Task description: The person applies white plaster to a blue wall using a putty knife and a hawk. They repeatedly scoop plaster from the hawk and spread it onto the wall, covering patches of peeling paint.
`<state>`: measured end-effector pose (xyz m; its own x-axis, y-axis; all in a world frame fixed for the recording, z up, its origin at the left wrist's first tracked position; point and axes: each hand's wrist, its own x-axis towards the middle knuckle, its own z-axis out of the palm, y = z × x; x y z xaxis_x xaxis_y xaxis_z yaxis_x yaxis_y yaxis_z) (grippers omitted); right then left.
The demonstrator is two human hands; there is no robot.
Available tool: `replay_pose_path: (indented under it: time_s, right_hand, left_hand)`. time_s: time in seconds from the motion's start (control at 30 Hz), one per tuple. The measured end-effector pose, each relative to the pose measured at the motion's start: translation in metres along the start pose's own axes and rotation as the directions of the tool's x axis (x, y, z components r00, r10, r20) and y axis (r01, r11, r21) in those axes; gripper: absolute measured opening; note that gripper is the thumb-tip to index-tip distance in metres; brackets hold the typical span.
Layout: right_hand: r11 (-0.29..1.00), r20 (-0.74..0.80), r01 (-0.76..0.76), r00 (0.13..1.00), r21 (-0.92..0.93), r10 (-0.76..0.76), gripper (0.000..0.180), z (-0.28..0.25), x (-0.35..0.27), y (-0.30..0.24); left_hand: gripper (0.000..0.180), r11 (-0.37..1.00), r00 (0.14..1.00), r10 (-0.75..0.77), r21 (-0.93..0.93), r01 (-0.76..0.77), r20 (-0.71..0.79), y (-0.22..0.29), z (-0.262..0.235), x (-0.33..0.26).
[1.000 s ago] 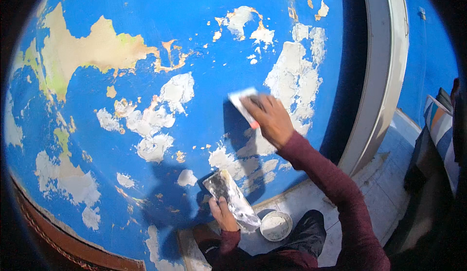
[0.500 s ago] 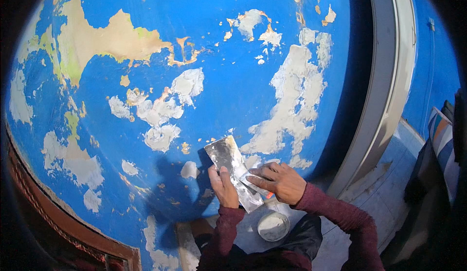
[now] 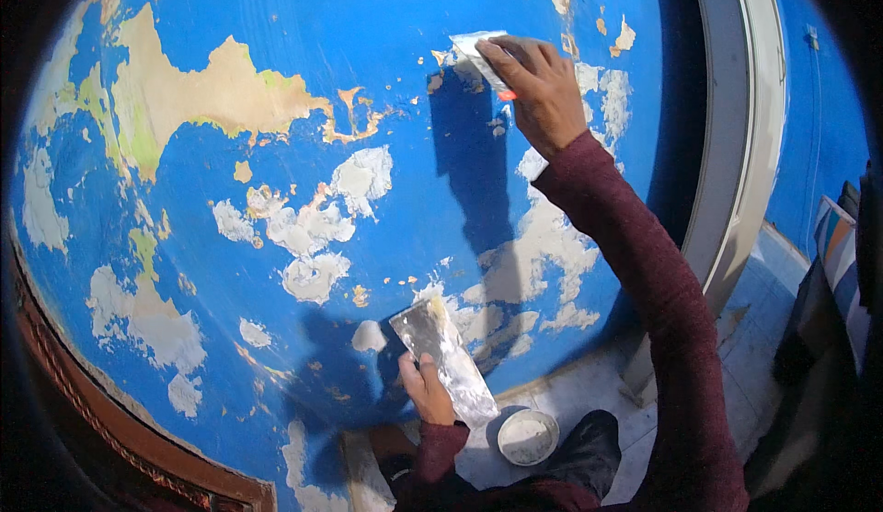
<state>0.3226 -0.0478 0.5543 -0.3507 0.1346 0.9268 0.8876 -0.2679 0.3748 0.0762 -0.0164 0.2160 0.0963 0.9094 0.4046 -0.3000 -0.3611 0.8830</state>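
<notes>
Low by the floor, a small round tub (image 3: 527, 437) holds white filler. Right hand (image 3: 538, 89) grips a putty knife (image 3: 478, 52) flat against the peeling blue wall (image 3: 405, 34); left hand (image 3: 425, 388) clasps a putty-smeared metal hawk plate (image 3: 443, 357).

Right hand (image 3: 538, 89) covers most of the putty knife (image 3: 480, 52); only the putty-smeared blade corner and a speck of orange handle below the fingers show. Blade's contact with the blue wall (image 3: 405, 15) cannot be judged under the fingers.

Left hand (image 3: 428, 392): palm and thumb hidden behind the metal hawk plate (image 3: 443, 357); the plate's lower end overlaps the small white bowl (image 3: 527, 437), so touching or apart cannot be told.

Bowl contents: pale, too small to identify.

Striped object (image 3: 839, 245) at the right rim is cut off by the fisheye edge; kind unclear.

Dark red moulding (image 3: 110, 420) at lower left runs out of frame.
</notes>
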Motion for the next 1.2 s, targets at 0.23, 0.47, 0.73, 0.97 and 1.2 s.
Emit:
replay_pose_path:
  time_s: [0.23, 0.47, 0.73, 0.97, 1.2]
  right_hand:
    - [0.985, -0.024, -0.037, 0.999, -0.168, 0.034, 0.060, 0.063, -0.028, -0.014]
    - [0.977, 0.105, -0.077, 0.990, -0.197, 0.099, 0.064, 0.059, -0.066, -0.046]
    - [1.000, 0.034, -0.022, 0.999, -0.006, 0.022, 0.059, 0.023, -0.071, -0.043]
    - [0.995, -0.114, 0.077, 0.990, -0.064, -0.084, 0.059, 0.042, -0.002, -0.010]
    - [0.960, 0.024, -0.058, 0.997, -0.274, 0.067, 0.061, 0.067, -0.027, -0.039]
  left_hand:
    - [0.019, 0.996, 1.000, -0.023, 0.086, 0.023, -0.003, -0.017, -0.017, -0.002]
    - [0.013, 0.993, 0.998, -0.061, 0.099, 0.060, 0.005, -0.022, -0.010, -0.008]
    - [0.017, 0.998, 0.997, -0.070, 0.001, 0.070, -0.011, -0.037, -0.019, -0.018]
    - [0.016, 0.994, 0.994, -0.105, 0.014, 0.105, -0.003, -0.032, -0.021, -0.024]
    - [0.014, 0.993, 0.995, -0.095, 0.077, 0.094, 0.009, -0.041, -0.018, -0.025]
